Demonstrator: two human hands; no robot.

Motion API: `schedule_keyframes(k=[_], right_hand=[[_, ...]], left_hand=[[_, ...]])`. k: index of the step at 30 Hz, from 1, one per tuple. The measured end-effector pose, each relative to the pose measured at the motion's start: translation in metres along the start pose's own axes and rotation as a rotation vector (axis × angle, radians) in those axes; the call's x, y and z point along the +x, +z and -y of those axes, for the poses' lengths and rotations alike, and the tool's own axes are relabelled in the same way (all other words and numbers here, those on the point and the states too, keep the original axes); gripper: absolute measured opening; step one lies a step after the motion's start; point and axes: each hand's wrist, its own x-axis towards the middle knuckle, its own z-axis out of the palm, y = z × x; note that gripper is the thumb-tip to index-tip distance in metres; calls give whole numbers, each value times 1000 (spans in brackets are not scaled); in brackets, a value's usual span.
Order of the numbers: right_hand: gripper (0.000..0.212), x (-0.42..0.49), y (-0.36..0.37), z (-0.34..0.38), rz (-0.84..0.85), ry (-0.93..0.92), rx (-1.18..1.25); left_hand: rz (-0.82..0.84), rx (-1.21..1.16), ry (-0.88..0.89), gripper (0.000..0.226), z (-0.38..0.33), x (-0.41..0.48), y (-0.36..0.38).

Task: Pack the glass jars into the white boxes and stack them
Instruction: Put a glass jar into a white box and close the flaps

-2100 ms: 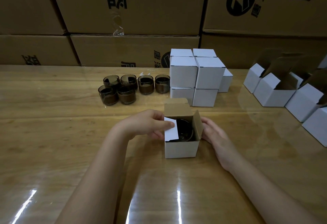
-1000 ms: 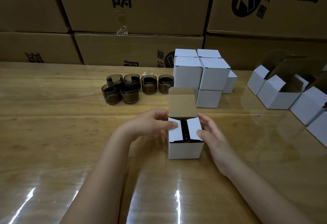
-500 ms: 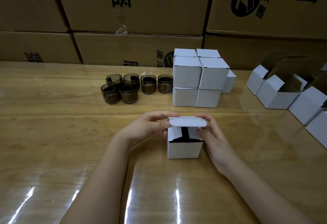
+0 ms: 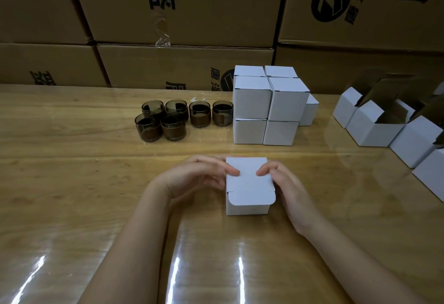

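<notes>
Where the hands meet: the left hand (image 4: pixel 199 176) and the right hand (image 4: pixel 288 183) grasp one small white box (image 4: pixel 248 189) from either side, fingers curled round its walls and a fingertip of each pressed on the lid.
White box: upright on the tabletop (image 4: pixel 72 183), close to the person; the lid is folded flat over the top and its rounded tuck flap hangs outside the front face. What is inside cannot be seen.
Glass jars: six smoky glass jars (image 4: pixel 182 119) with brown bands stand in a tight group farther back and to the left, four in the rear row, two in front.
Packed stack: just right of the jars, closed white boxes (image 4: pixel 269 101) are piled two high, touching one another, with one more low box behind at the right.
Open white boxes: a cluster of open white boxes (image 4: pixel 374 130) with raised brown-lined flaps stands at the right edge.
Tabletop: pale wood grain under a glossy clear covering that throws back streaks of light.
Room: large brown cartons (image 4: pixel 192 3) are stacked as a wall behind the tabletop; a crumpled bit of clear tape (image 4: pixel 163 36) hangs from one.
Writing: black Chinese characters, cropped and too partial to read; a round black logo (image 4: pixel 331 0) at upper right.
</notes>
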Motion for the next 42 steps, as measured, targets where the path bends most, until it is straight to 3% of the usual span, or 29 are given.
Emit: schedule_keyframes(k=[4,8,13,17,29,37,42], right_hand=[[24,-4,1,-3,86,-56,-100],[36,-5,-4,-5,158,-65,-86],[42,-4,-6,-3,190,-64,-116],[43,-5,-8,-1,201,-47,-132],[38,-3,-3,-13,80,-159,-235],[57,-1,-11,-13,130,-62,-208],[49,-2,-9,-12,109,-84,-221]], left_hand=[[-117,238,-54,29,-11,0,5],[15,436,-52,23,-26,-2,5],[61,841,-225,92,-38,3,16],[26,1064,-258,106,-42,6,27],[4,1142,-174,77,-42,6,35],[18,1047,-244,92,-43,6,33],[7,1072,-206,84,-42,6,33]])
